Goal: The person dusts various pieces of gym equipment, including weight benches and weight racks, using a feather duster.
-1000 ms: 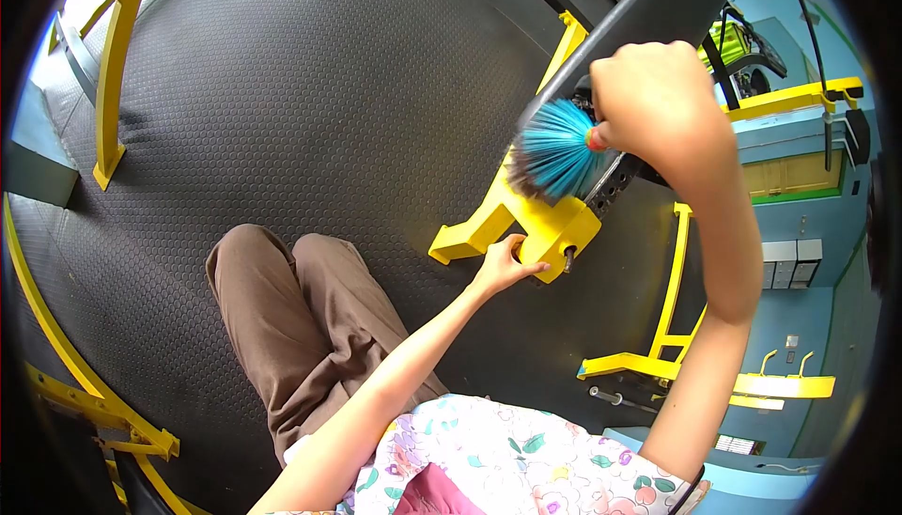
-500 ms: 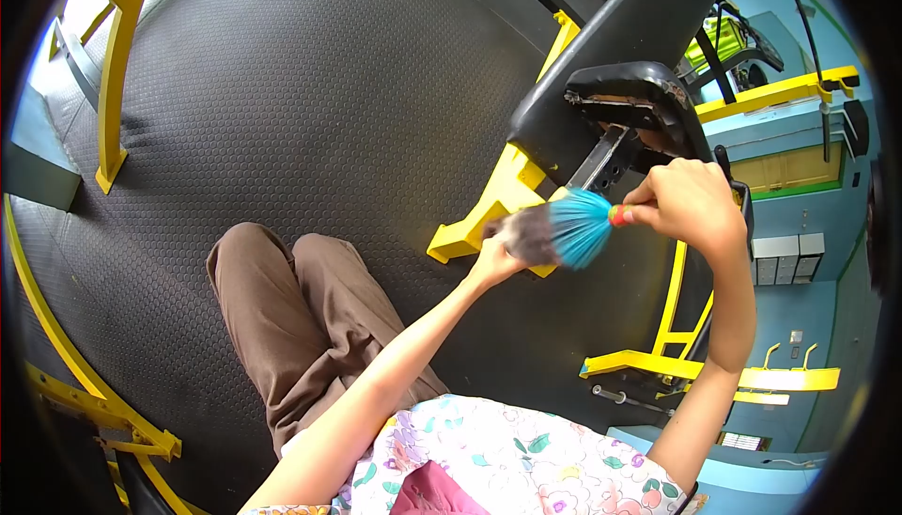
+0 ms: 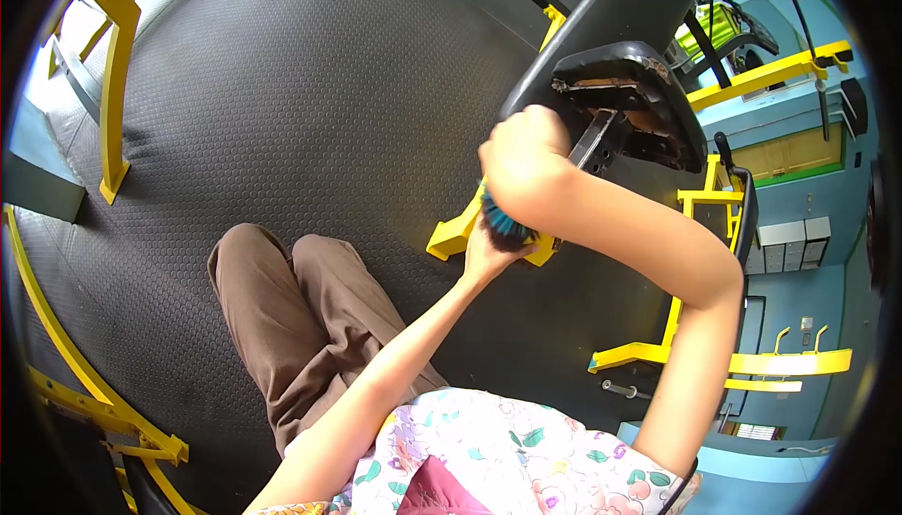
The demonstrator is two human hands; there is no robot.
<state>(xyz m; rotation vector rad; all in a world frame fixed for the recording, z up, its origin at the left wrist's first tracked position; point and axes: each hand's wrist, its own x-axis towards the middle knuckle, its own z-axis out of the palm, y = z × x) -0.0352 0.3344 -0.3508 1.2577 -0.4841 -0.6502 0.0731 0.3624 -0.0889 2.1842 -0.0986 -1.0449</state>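
A duster (image 3: 507, 226) with blue bristles and dark tips is between my hands, in front of the yellow foot of a black padded bench. My left hand (image 3: 487, 254) is closed around its dark tip end, thumb showing just below the bristles. Curled above it, my right hand (image 3: 528, 144) is bent over the duster's handle end. My wrist and the back of that hand hide the handle and most of the blue part. My right forearm crosses in front of the bench's metal post (image 3: 592, 142).
The bench's large black pad (image 3: 615, 22) and a smaller torn pad (image 3: 625, 92) stand close beyond my right hand. Yellow frame legs (image 3: 115, 101) rise at the left. Another yellow frame (image 3: 648, 355) is at right. My knees (image 3: 282, 261) rest over the black textured floor (image 3: 310, 120).
My right hand has swung left and up toward my left hand, turning the duster's handle end over with it. The blue bristles are now mostly covered. My left hand has barely moved.
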